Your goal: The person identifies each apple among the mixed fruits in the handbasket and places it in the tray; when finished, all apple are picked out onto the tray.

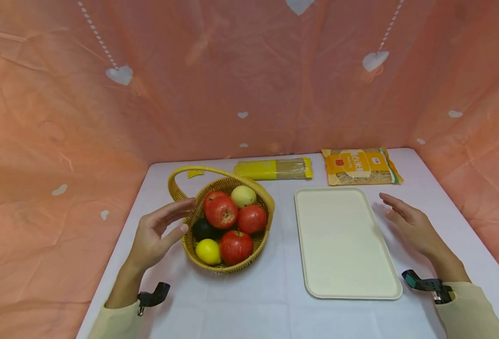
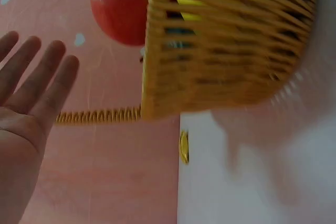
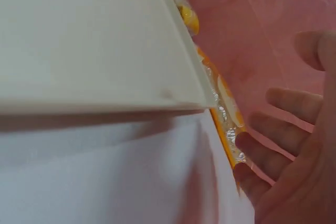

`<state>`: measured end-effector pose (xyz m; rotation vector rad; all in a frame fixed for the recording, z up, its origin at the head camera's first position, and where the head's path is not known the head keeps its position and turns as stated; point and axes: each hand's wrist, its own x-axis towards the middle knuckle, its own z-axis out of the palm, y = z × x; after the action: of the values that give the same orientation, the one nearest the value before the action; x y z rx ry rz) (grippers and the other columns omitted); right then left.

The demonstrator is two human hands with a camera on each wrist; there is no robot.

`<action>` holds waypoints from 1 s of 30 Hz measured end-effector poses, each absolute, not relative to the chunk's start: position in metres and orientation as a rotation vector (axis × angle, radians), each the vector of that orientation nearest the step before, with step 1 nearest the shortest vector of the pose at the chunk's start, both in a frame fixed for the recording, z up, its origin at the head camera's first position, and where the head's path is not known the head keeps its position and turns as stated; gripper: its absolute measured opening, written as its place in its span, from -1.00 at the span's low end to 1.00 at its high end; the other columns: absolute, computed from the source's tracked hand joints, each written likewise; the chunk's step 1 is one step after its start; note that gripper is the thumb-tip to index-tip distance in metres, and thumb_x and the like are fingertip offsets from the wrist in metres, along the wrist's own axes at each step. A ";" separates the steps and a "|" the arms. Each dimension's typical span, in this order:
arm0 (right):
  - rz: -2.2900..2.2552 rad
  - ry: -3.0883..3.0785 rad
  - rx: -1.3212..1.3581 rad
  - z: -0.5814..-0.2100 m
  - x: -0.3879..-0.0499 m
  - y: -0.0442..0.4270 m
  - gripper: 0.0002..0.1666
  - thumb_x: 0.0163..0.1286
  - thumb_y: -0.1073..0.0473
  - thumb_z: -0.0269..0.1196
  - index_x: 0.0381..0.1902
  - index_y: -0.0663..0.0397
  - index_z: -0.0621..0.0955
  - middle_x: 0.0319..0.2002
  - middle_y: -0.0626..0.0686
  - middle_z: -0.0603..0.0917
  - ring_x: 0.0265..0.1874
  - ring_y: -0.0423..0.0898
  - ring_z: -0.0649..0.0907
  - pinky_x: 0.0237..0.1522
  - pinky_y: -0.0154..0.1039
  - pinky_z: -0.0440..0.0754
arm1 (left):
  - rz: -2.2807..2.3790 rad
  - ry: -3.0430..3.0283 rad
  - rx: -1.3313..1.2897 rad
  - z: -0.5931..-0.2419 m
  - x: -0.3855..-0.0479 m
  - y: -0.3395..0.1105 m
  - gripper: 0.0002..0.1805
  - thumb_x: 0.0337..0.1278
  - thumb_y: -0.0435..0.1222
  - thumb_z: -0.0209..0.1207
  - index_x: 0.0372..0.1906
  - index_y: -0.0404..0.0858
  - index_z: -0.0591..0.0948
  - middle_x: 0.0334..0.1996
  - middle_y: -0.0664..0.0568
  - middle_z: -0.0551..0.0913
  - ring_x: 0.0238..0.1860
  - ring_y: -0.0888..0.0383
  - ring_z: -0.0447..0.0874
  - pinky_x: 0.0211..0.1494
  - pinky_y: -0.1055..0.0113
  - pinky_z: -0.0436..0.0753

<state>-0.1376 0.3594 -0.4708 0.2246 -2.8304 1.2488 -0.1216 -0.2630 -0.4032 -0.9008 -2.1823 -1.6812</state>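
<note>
In the head view a wicker basket [image 1: 259, 252] holds several red apples [image 1: 236, 247], a yellow lemon [image 1: 208, 251], a pale green fruit [image 1: 243, 196] and a dark green one [image 1: 203, 230]. My left hand [image 1: 153, 235] hovers at the basket's left side, fingers extended and holding nothing; the left wrist view shows its spread fingers beside the wicker wall [image 2: 226, 51]. A cream rectangular tray [image 1: 347, 242] lies to the right of the basket. Just off the tray's right edge is my right hand [image 1: 414, 228], its fingers loosely extended with nothing in them.
Behind the basket lies a yellow pack of noodles [image 1: 272, 169], with a small yellow piece [image 1: 196, 173] to its left. An orange pack [image 1: 361, 166] sits behind the tray. The white-covered table [image 1: 249, 315] is enclosed by pink cloth with hearts.
</note>
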 end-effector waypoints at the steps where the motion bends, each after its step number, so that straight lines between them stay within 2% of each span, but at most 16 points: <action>1: 1.241 -2.869 0.204 -0.470 -0.138 0.359 -0.35 0.80 -0.01 0.07 0.70 0.02 0.36 0.54 0.41 0.48 0.58 -0.23 0.44 0.39 -0.65 0.28 | -1.661 -2.219 -0.894 -0.403 -0.125 -0.260 -0.42 0.19 -0.75 0.23 0.36 -0.60 0.59 0.33 -0.20 0.73 0.30 0.23 0.74 0.41 0.37 0.67; 3: 1.216 -2.952 0.184 -0.470 -0.140 0.359 -0.33 0.79 -0.06 0.06 0.71 0.01 0.34 0.58 0.39 0.45 0.64 0.22 0.39 0.62 -0.27 0.36 | -1.638 -2.282 -0.876 -0.405 -0.131 -0.256 -0.43 0.21 -0.71 0.26 0.36 -0.56 0.60 0.33 -0.19 0.73 0.30 0.27 0.71 0.43 0.39 0.65; 4: 1.206 -2.991 0.180 -0.469 -0.141 0.359 -0.31 0.79 -0.08 0.06 0.72 0.02 0.33 0.59 0.38 0.43 0.61 0.42 0.36 0.66 -0.03 0.38 | -1.627 -2.308 -0.867 -0.405 -0.135 -0.254 -0.43 0.22 -0.69 0.28 0.37 -0.54 0.61 0.33 -0.19 0.73 0.31 0.29 0.70 0.44 0.39 0.64; 6: 1.191 -3.054 0.197 -0.470 -0.144 0.359 -0.26 0.79 -0.10 0.08 0.73 0.08 0.29 0.63 0.41 0.36 0.59 0.55 0.30 0.58 0.38 0.36 | -1.611 -2.355 -0.846 -0.405 -0.141 -0.250 -0.44 0.25 -0.65 0.30 0.37 -0.52 0.61 0.32 -0.27 0.72 0.32 0.29 0.70 0.45 0.40 0.63; 7: 1.186 -3.075 0.207 -0.471 -0.145 0.359 -0.23 0.78 -0.11 0.10 0.74 0.10 0.27 0.64 0.42 0.33 0.60 0.56 0.27 0.56 0.42 0.35 | -1.605 -2.377 -0.833 -0.405 -0.143 -0.249 -0.46 0.27 -0.62 0.31 0.37 -0.50 0.62 0.31 -0.29 0.72 0.31 0.25 0.71 0.46 0.39 0.62; 8: 1.182 -3.090 0.216 -0.472 -0.147 0.358 -0.20 0.77 -0.12 0.11 0.75 0.12 0.24 0.66 0.42 0.29 0.62 0.56 0.25 0.47 0.57 0.29 | -1.604 -2.399 -0.819 -0.405 -0.146 -0.248 -0.47 0.29 -0.60 0.32 0.37 -0.49 0.63 0.31 -0.31 0.72 0.31 0.20 0.72 0.46 0.38 0.62; 11: 1.193 -3.109 0.220 -0.475 -0.150 0.358 -0.15 0.76 -0.16 0.13 0.77 0.09 0.20 0.70 0.40 0.21 0.65 0.55 0.18 0.50 0.59 0.23 | -1.606 -2.460 -0.777 -0.405 -0.152 -0.244 -0.50 0.33 -0.52 0.34 0.35 -0.46 0.65 0.28 -0.34 0.73 0.30 0.00 0.75 0.46 0.30 0.65; 15: 1.228 -3.121 0.196 -0.479 -0.153 0.357 -0.13 0.76 -0.18 0.13 0.79 0.04 0.16 0.71 0.41 0.17 0.66 0.56 0.13 0.52 0.61 0.19 | -1.613 -2.564 -0.763 -0.406 -0.158 -0.239 -0.50 0.39 -0.43 0.36 0.39 -0.35 0.66 0.32 -0.20 0.74 0.31 -0.17 0.73 0.44 0.10 0.70; 18: 1.224 -3.145 0.225 -0.483 -0.153 0.358 -0.12 0.76 -0.15 0.14 0.79 0.05 0.13 0.71 0.45 0.12 0.66 0.59 0.09 0.53 0.64 0.14 | -1.590 -2.629 -0.781 -0.408 -0.161 -0.236 -0.47 0.38 -0.41 0.37 0.42 -0.28 0.66 0.36 -0.13 0.72 0.31 -0.18 0.73 0.42 -0.01 0.71; 22: 1.184 -3.154 0.288 -0.486 -0.153 0.359 -0.12 0.75 -0.11 0.17 0.79 0.06 0.12 0.72 0.46 0.09 0.66 0.59 0.06 0.53 0.66 0.08 | -1.549 -2.654 -0.808 -0.410 -0.162 -0.234 -0.47 0.35 -0.41 0.40 0.40 -0.24 0.67 0.39 -0.14 0.69 0.32 -0.16 0.73 0.44 0.06 0.69; 24: 1.176 -3.149 0.295 -0.487 -0.154 0.359 -0.12 0.76 -0.11 0.15 0.80 0.05 0.11 0.72 0.46 0.08 0.67 0.59 0.04 0.53 0.67 0.05 | -1.528 -2.661 -0.822 -0.411 -0.164 -0.233 -0.46 0.33 -0.41 0.42 0.39 -0.24 0.68 0.41 -0.14 0.67 0.34 -0.16 0.72 0.45 0.01 0.68; 30: 1.147 -3.148 0.269 -0.489 -0.155 0.359 -0.14 0.78 -0.11 0.10 0.80 0.05 0.09 0.72 0.47 0.07 0.67 0.58 0.02 0.54 0.66 0.02 | -1.401 -2.774 -0.825 -0.410 -0.168 -0.231 -0.31 0.26 -0.35 0.49 0.50 -0.11 0.61 0.52 -0.10 0.57 0.42 -0.17 0.64 0.47 -0.25 0.62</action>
<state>-0.1552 0.3593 -0.4893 0.2686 -3.1483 1.1470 -0.1677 -0.2306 -0.4101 -0.8247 -2.7743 -1.4014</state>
